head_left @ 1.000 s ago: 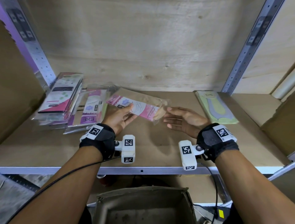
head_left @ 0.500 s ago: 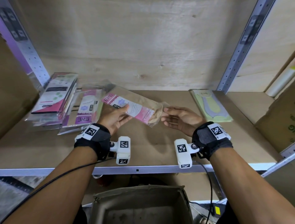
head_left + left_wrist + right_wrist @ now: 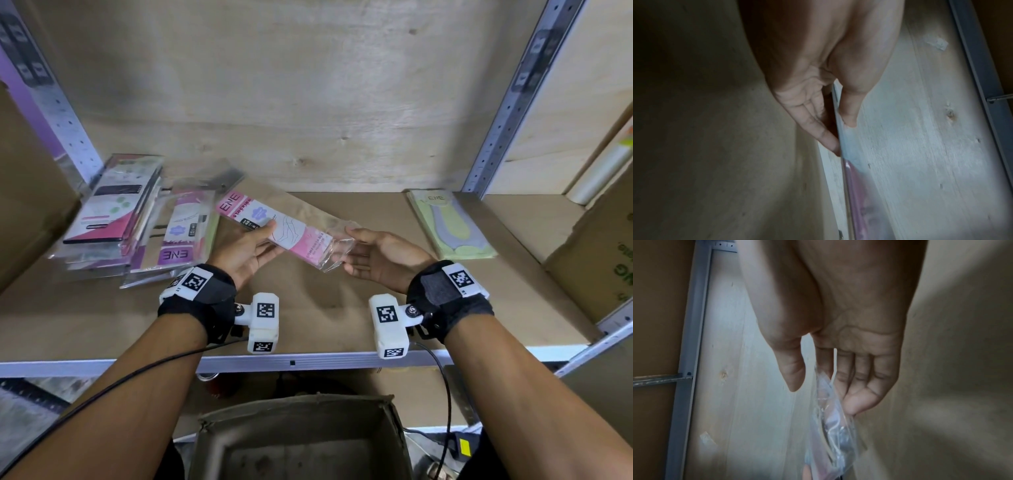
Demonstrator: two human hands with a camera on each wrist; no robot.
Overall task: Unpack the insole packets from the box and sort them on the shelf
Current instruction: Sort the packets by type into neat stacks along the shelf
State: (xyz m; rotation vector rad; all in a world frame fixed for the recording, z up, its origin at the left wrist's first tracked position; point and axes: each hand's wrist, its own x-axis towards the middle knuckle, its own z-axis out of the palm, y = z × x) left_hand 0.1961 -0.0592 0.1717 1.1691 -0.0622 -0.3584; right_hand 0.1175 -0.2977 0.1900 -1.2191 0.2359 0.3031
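Note:
A pink insole packet (image 3: 284, 233) in clear plastic, printed ENE, hangs slanted above the wooden shelf (image 3: 308, 325). My left hand (image 3: 246, 253) pinches its middle, thumb on top and fingers beneath. In the left wrist view the packet (image 3: 857, 186) runs edge-on out of my left hand (image 3: 841, 136). My right hand (image 3: 380, 260) is at the crumpled clear end, fingers nearly straight under it. In the right wrist view my right hand (image 3: 824, 397) has its thumb apart from the plastic of the packet (image 3: 830, 434). The open cardboard box (image 3: 298, 442) stands below the shelf; I see no packets in it.
At the shelf's left lie a stack of pink-and-white packets (image 3: 113, 212) and a purple ENE pile (image 3: 185, 236). A green packet (image 3: 452, 226) lies at the back right. Cardboard cartons flank the shelf, left (image 3: 27, 205) and right (image 3: 599, 246). Metal uprights (image 3: 507, 113) frame it.
Both hands stay at the pink packet over the shelf. My right fingers have slid a little further under its clear end. The view has shifted slightly.

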